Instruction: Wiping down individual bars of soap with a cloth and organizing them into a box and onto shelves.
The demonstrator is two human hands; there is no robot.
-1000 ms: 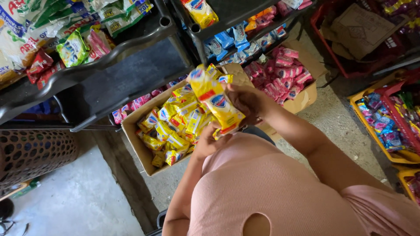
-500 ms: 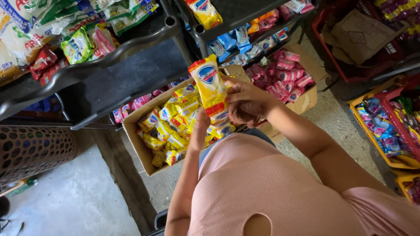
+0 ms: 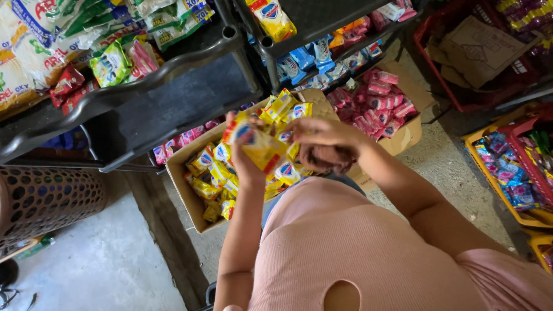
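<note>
The left hand (image 3: 245, 158) now grips the yellow sachet strip (image 3: 259, 147) lower, fingers wrapped around it, just above the cardboard box of yellow sachets (image 3: 187, 196); half a second ago the strip stood upright and higher. The right hand (image 3: 322, 135) pinches the strip's other end, fingers together. Black shelf edges (image 3: 144, 86) crowd the left; bare concrete floor (image 3: 449, 167) lies right.

Packets (image 3: 216, 173) lie in a box (image 3: 183, 190) (below the shelf (image 3: 167, 103)).
</note>
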